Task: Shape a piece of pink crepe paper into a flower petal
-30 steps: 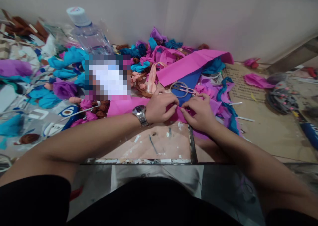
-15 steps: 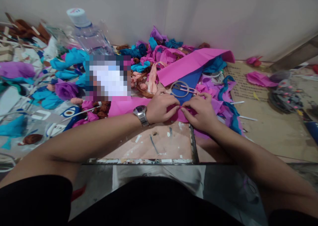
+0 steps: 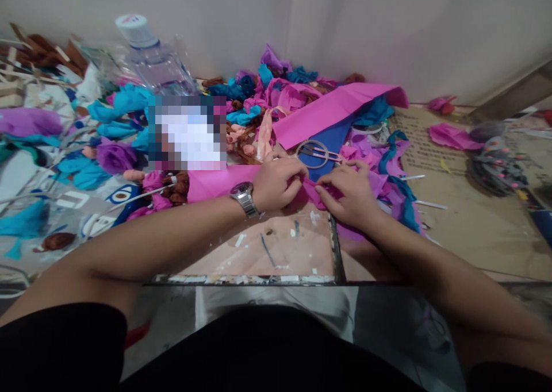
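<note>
A strip of pink crepe-like paper (image 3: 215, 182) lies along the table and runs under my left hand (image 3: 278, 182). My left fingers are curled and closed on it near its right end. My right hand (image 3: 348, 193) pinches the same strip between thumb and fingers, a short gap from the left hand. Between the hands the pink edge looks folded or bunched. Just beyond my fingers, scissors with grey-rimmed and pink parts (image 3: 318, 153) rest on a blue sheet (image 3: 332, 133). A wider pink sheet (image 3: 319, 116) lies behind them.
A clear bottle (image 3: 159, 64) with a white cap stands at the back left, beside a blurred-out bright patch (image 3: 190, 136). Blue and purple paper flowers (image 3: 114, 153) crowd the left. Cardboard (image 3: 435, 179) and a dark bundle with pink tips (image 3: 495, 168) are on the right.
My left hand has drawn slightly left, away from the right fingertips. More of the pink strip now shows between the two hands.
</note>
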Available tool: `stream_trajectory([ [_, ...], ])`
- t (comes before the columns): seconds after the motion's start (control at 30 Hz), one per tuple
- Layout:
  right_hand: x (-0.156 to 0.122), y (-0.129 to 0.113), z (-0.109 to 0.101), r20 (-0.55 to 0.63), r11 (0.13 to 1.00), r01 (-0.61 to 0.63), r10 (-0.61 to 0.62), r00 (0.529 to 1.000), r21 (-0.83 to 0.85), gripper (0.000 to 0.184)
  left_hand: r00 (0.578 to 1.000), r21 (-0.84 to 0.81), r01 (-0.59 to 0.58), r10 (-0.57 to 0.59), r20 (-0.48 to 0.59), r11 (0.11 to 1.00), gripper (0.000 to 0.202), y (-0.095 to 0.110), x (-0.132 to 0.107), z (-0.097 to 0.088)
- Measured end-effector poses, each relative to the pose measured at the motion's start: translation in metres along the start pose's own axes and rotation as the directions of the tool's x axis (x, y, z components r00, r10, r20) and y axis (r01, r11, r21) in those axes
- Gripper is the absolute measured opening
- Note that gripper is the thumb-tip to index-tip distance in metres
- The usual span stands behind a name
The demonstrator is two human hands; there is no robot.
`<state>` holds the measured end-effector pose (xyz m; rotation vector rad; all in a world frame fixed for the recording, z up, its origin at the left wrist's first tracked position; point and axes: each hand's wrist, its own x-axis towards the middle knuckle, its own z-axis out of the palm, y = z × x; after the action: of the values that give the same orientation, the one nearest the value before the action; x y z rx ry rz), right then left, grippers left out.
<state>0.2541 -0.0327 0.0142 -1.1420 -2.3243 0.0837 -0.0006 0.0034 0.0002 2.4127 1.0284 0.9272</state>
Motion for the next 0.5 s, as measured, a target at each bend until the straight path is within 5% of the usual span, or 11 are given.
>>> stream_trajectory([
  [0.27,-0.0005,0.0005,-0.0004,-0.014,1.000,-0.005,0.005,1.000,0.005,0.022,0.998,-0.026,0.047,-0.048,-0.049,0.999,0.021,0.0009,0.0019,-0.0040],
  [0.4,-0.0008,0.0006,0.0000,-0.016,1.000,0.001,-0.001,1.000,0.000,0.022,0.998,-0.011,-0.052,0.051,-0.048,0.999,0.025,0.0021,0.0012,-0.0041],
  [0.5,-0.0012,0.0006,0.0005,0.016,1.000,-0.008,0.008,1.000,0.004,0.023,0.991,-0.007,-0.121,0.121,0.053,0.993,0.030,0.0038,0.0004,-0.0026],
])
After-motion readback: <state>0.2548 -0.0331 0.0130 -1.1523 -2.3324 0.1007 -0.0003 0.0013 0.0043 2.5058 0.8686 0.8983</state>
